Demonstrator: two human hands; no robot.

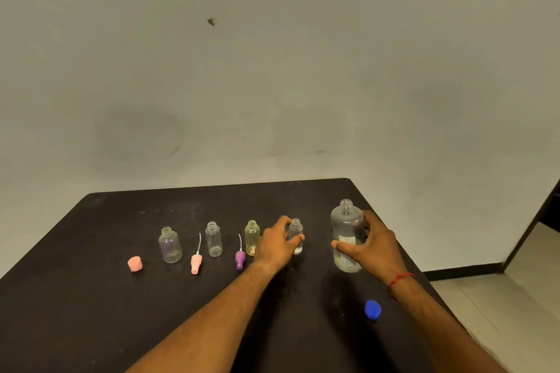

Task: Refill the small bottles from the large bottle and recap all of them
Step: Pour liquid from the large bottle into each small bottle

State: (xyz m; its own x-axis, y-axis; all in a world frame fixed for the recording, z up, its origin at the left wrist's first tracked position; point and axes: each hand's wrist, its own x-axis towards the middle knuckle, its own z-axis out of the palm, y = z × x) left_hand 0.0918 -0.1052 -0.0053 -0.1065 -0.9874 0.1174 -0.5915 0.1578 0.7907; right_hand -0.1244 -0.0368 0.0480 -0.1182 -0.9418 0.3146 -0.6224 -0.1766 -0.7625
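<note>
While the right hand (375,247) wraps fingers and thumb round the large bottle (348,221), uncapped and upright on the dark worktop (91,297), the left hand (275,247) pinches the nearest small bottle (295,228) just left of the large bottle, thumb in front, fingers behind. It is also upright with the neck open. Liquid level in it is hard to read at this size, maybe a little at the bottom. Further left of the large bottle, in a row: yellowish bottle (252,236) partly behind the left hand, purple spray top (240,259) lying flat, clear bottle (214,239), pink spray top (196,262), round clear bottle (170,245), pink cap (135,263) farthest out. All three bottles are standing, necks open. Blue cap (372,309) sits on the worktop nearer the camera than the large bottle, just beside the right forearm. Red thread (400,278) on the right wrist.
</note>
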